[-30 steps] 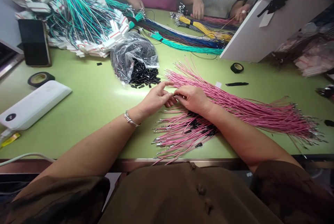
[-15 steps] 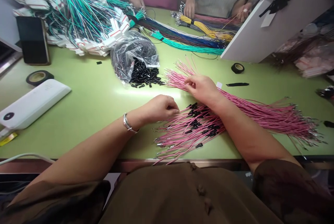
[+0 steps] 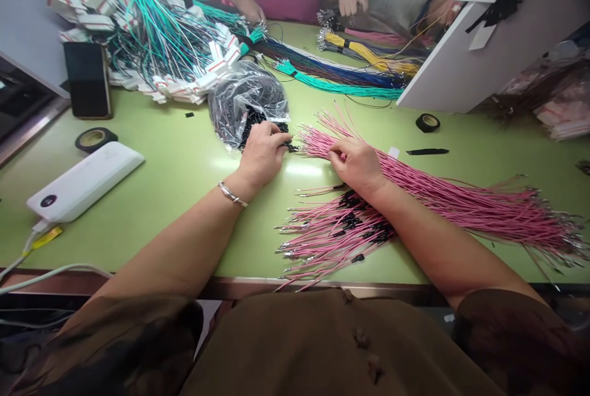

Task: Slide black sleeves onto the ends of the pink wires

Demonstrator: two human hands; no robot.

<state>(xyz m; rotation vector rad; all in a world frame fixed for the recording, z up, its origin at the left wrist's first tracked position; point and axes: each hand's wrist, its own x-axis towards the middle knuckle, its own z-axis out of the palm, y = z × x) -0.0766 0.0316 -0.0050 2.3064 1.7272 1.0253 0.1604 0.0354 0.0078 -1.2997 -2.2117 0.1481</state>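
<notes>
Both hands busy on the green counter (image 3: pixel 184 168).
Your left hand (image 3: pixel 262 151) curls on small black bits (image 3: pixel 290 146) by the crinkly clear bag (image 3: pixel 244 91), grip unclear; your right hand (image 3: pixel 358 163) pinches thin pink wires (image 3: pixel 437 190).

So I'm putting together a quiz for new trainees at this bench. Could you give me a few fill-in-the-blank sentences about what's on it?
1. The left hand rests on small black pieces spilling from a clear plastic ____.
2. The right hand pinches wires coloured ____.
3. A bracelet sits on the ____ wrist.
4. The table has a ____ top.

Missing words: bag; pink; left; green.
</notes>
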